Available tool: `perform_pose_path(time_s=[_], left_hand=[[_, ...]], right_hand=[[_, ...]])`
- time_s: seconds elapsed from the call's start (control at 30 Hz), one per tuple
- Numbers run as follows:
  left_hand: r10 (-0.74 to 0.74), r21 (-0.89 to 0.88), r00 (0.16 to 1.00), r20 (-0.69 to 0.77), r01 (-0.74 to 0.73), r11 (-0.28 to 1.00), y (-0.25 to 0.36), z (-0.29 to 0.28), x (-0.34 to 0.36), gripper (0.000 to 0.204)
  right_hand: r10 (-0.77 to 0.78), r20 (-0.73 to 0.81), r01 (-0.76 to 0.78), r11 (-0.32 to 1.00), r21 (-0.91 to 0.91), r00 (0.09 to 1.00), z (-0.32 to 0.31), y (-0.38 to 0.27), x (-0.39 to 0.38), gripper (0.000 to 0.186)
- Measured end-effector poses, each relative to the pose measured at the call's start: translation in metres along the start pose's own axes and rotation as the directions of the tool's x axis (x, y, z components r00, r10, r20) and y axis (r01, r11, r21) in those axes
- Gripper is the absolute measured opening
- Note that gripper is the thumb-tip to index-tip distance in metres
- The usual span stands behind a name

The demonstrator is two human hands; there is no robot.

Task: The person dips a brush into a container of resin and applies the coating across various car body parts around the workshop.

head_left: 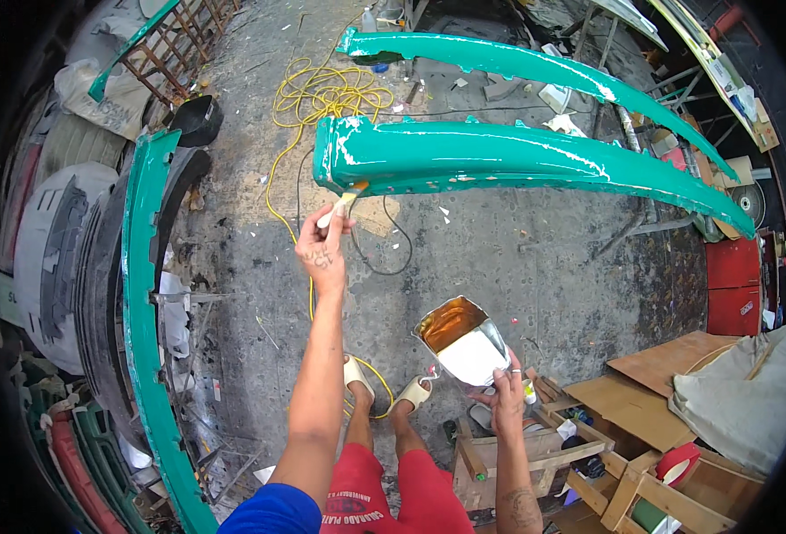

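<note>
**Left hand [324, 242] holding brush [345, 202] at near green panel [499, 156]**

The left hand is pinching the brush by its pale handle between thumb and fingers. The bristles are overlapping the lower edge of the near green panel, close to its left end; actual contact cannot be confirmed. The right hand [505, 399] is gripping an open container [476, 356] at its lower right side; the container is showing an amber interior beside a white surface. The near green panel is bearing white patches and pale streaks. A far green panel [499, 59] is extending beyond it, similarly marked. A yellow cord [330, 93] is lying in coils on the floor [535, 254] near both panels' left ends. A long green strip [142, 311] is running along the left side, and a red cabinet [733, 289] is standing at right.
</note>
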State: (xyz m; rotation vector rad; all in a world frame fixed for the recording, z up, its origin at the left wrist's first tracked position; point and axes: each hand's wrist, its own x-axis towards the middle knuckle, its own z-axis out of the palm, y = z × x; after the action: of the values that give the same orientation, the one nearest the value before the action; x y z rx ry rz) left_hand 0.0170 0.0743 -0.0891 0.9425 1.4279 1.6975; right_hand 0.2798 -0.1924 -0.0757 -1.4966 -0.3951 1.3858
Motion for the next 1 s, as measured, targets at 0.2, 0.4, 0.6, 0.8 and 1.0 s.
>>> perform_pose_path(time_s=[0.2,0.4,0.6,0.8,1.0], left_hand=[[0.131,0.049,0.991,-0.016,-0.130,0.990,0.034,0.007,0.014,0.021],[0.158,0.119,0.987,0.001,-0.157,0.980,0.033,-0.018,-0.014,0.019],[0.072,0.226,0.992,0.099,-0.093,0.970,-0.002,-0.010,-0.005,0.022],[0.139,0.162,0.984,0.110,-0.156,0.974,0.016,0.010,0.020,0.020],[0.282,0.174,0.955,0.088,-0.294,0.940,0.046,-0.001,0.000,0.020]], right_hand=[[0.012,0.008,-0.012,0.999,0.033,1.000,-0.006,0.002,-0.004,0.063],[0.008,0.012,-0.009,0.999,0.031,1.000,-0.010,0.001,-0.009,0.062],[0.015,0.025,-0.015,1.000,0.002,1.000,-0.011,0.004,-0.011,0.063],[0.019,0.025,-0.020,1.000,0.012,1.000,-0.012,0.006,-0.011,0.064],[0.013,0.001,-0.013,1.000,-0.009,1.000,-0.019,0.004,-0.012,0.065]])
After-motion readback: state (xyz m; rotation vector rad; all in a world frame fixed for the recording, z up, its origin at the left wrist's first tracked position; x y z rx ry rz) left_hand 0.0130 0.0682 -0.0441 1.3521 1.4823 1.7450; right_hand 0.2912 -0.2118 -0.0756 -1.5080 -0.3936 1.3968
